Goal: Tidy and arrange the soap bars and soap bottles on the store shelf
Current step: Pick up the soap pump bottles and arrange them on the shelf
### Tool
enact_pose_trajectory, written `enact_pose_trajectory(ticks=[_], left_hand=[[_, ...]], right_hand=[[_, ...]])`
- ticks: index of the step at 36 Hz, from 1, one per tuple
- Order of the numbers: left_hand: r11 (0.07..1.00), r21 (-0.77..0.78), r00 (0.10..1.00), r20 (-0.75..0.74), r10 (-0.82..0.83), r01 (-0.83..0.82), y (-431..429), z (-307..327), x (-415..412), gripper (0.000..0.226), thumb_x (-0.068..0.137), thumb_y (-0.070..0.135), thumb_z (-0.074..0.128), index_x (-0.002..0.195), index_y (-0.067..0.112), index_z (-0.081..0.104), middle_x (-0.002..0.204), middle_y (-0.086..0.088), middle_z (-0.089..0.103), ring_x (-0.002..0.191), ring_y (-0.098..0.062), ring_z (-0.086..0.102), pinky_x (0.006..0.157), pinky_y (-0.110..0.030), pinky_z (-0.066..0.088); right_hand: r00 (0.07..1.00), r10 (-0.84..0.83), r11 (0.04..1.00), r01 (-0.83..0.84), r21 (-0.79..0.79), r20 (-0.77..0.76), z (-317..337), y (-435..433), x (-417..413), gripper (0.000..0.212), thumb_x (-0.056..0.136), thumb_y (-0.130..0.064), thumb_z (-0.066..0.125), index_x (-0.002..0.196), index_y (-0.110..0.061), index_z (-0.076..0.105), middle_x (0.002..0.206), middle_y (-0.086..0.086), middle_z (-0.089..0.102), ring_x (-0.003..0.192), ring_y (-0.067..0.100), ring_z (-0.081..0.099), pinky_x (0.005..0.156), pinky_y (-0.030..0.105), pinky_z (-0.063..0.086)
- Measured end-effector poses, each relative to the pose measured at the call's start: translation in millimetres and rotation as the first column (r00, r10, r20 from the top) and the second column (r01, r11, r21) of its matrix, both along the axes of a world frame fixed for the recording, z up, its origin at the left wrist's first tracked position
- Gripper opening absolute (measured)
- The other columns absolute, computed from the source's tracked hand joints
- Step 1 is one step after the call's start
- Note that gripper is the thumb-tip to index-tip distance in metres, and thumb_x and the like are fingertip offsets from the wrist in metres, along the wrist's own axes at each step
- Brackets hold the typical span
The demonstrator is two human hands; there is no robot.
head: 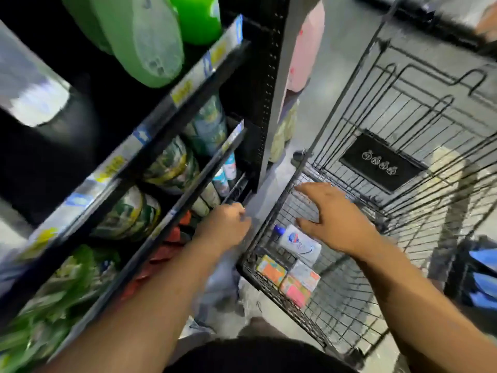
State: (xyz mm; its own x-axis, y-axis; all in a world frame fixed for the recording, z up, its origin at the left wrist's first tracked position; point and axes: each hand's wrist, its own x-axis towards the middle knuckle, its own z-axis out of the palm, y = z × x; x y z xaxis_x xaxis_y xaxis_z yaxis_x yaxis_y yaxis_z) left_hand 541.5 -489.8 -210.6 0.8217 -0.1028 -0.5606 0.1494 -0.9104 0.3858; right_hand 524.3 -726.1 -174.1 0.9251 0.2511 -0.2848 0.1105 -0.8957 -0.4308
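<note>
Grey concrete floor [336, 63] is seen between black store shelving [265, 103] on the left and a black wire cart [271, 211] on the right, with a narrow strip of floor left open between them. Yellow and blue price tags [188, 84] are carried along the shelf edges, but their print is smeared and cannot be read. Large green bottles [145, 36] are stood on the top level, with green-labelled pouches [169, 162] below and red packs [172, 238] lower still. A black placard [382, 162] with four white pictograms (no words) is fixed to the cart's far wall. Inside the cart, near its left rim, a white soap bottle [298, 242] is laid on its side. Its long axis runs diagonally and its blue cap [279, 230] is pointed toward the shelving. A blue and red shield emblem is shown on its label, the writing too small to be made out. Just beside it, nearer the person, wrapped soap bars [271, 269] are packed together, orange, pink and pale. The right hand [333, 219] is spread flat over the cart above the bottle's base end, fingers straight and nothing gripped. The left hand [226, 227] is placed at a lower shelf's front edge with fingers curled; whether anything is held cannot be told.
</note>
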Motion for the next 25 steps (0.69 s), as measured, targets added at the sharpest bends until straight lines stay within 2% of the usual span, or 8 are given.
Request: enact_pose_trajectory(ticks=[3, 7, 11, 13, 15, 17, 20, 25], left_hand=[[0.995, 0.093, 0.986, 0.155, -0.056, 0.042, 24, 52, -7, 0.029, 0.094, 0.039, 0.051, 0.102, 0.014, 0.062, 0.106, -0.011, 0.068, 0.101, -0.035, 0.062, 0.079, -0.037, 0.052], [0.984, 0.17, 0.911, 0.412, -0.017, -0.059, 55, 115, -20, 0.029, 0.096, 0.045, 0.046, 0.109, 0.024, 0.062, 0.11, 0.004, 0.064, 0.108, -0.023, 0.059, 0.081, -0.034, 0.048], [0.97, 0.144, 0.791, 0.608, 0.068, -0.194, 90, 163, -28, 0.028, 0.096, 0.045, 0.045, 0.109, 0.027, 0.062, 0.109, 0.008, 0.063, 0.109, -0.017, 0.052, 0.089, -0.035, 0.049], [0.954, 0.15, 0.744, 0.661, 0.099, -0.26, 113, 181, -30, 0.032, 0.097, 0.043, 0.041, 0.113, 0.027, 0.063, 0.112, 0.007, 0.063, 0.111, -0.02, 0.051, 0.089, -0.037, 0.05], [0.937, 0.146, 0.702, 0.7, 0.129, -0.318, 136, 197, -32, 0.033, 0.097, 0.04, 0.042, 0.115, 0.024, 0.064, 0.113, 0.003, 0.064, 0.11, -0.024, 0.053, 0.087, -0.039, 0.051], [0.925, 0.109, 0.628, 0.762, 0.157, -0.363, 154, 213, -38, 0.034, 0.092, 0.038, 0.041, 0.107, 0.022, 0.068, 0.104, 0.001, 0.067, 0.102, -0.027, 0.057, 0.082, -0.04, 0.052], [0.879, 0.115, 0.548, 0.817, 0.182, -0.463, 191, 217, -39, 0.039, 0.083, 0.041, 0.04, 0.094, 0.02, 0.071, 0.092, -0.002, 0.069, 0.09, -0.031, 0.061, 0.077, -0.04, 0.053], [0.828, 0.053, 0.583, 0.736, 0.346, -0.558, 250, 196, -23, 0.054, 0.071, 0.04, 0.049, 0.094, -0.002, 0.072, 0.1, -0.021, 0.069, 0.106, -0.034, 0.057, 0.087, -0.033, 0.033]], right_hand=[[0.995, 0.041, 0.999, -0.043, 0.026, 0.095, 34, 15, 14, 0.069, 0.086, -0.037, 0.076, 0.146, -0.017, 0.048, 0.145, 0.006, 0.052, 0.136, 0.028, 0.043, 0.114, 0.04, 0.036], [0.967, 0.139, 0.987, -0.152, 0.045, 0.213, 69, 45, 37, 0.066, 0.085, -0.035, 0.076, 0.143, -0.019, 0.051, 0.142, 0.004, 0.053, 0.133, 0.028, 0.045, 0.111, 0.04, 0.038], [0.927, 0.221, 0.966, -0.25, 0.062, 0.303, 98, 84, 63, 0.06, 0.085, -0.033, 0.078, 0.14, -0.018, 0.055, 0.141, 0.005, 0.054, 0.128, 0.027, 0.049, 0.107, 0.026, 0.03], [0.904, 0.263, 0.951, -0.302, 0.068, 0.336, 111, 105, 75, 0.058, 0.086, -0.032, 0.077, 0.138, -0.016, 0.056, 0.141, 0.004, 0.053, 0.122, 0.022, 0.053, 0.104, 0.023, 0.032], [0.886, 0.305, 0.933, -0.351, 0.076, 0.349, 121, 125, 88, 0.058, 0.086, -0.031, 0.076, 0.139, -0.015, 0.055, 0.141, 0.005, 0.052, 0.124, 0.023, 0.052, 0.108, 0.031, 0.038], [0.859, 0.348, 0.913, -0.401, 0.072, 0.377, 130, 147, 97, 0.059, 0.086, -0.032, 0.074, 0.138, -0.013, 0.055, 0.14, 0.009, 0.054, 0.13, 0.029, 0.049, 0.111, 0.037, 0.039], [0.795, 0.407, 0.883, -0.469, 0.031, 0.449, 146, 177, 105, 0.059, 0.085, -0.039, 0.065, 0.136, -0.012, 0.056, 0.136, 0.008, 0.056, 0.127, 0.029, 0.051, 0.108, 0.035, 0.04], [0.822, 0.405, 0.858, -0.493, 0.144, 0.402, 161, 229, 118, 0.06, 0.085, -0.037, 0.072, 0.135, -0.006, 0.057, 0.126, 0.012, 0.059, 0.117, 0.029, 0.057, 0.099, 0.027, 0.043]])
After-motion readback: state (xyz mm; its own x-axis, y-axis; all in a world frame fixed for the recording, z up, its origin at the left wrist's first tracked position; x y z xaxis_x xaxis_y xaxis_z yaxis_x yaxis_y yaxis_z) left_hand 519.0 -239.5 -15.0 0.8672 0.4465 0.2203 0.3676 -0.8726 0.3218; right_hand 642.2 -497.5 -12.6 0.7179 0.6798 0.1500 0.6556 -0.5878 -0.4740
